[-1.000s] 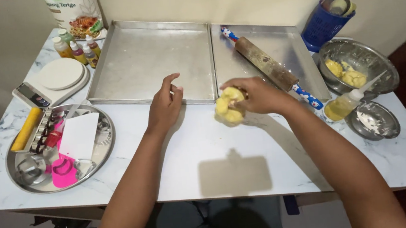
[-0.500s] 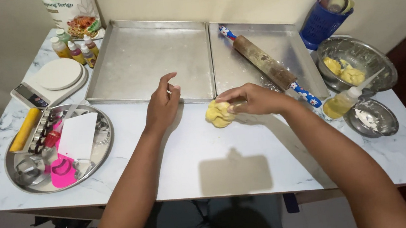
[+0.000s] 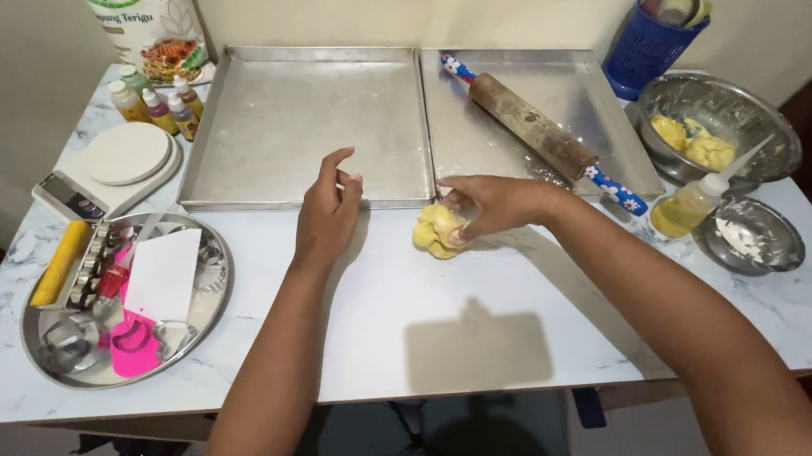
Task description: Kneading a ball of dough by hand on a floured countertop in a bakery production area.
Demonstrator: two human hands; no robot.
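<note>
A lump of yellow dough lies on the white marble table, just in front of two metal baking trays. My right hand rests on the dough's right side, fingers curled onto it. My left hand hovers to the left of the dough at the front rim of the left tray, fingers loosely apart and holding nothing. A wooden rolling pin with blue flowered handles lies diagonally across the right tray.
At the right stand a metal bowl with more yellow dough, a squeeze bottle of yellow liquid, a small flour dish and a blue container. At the left are a round tray of cutters, a kitchen scale, small colouring bottles and a flour bag.
My right hand has shifted the dough a little left and toward the tray's front edge. My left hand has stayed nearly in place.
</note>
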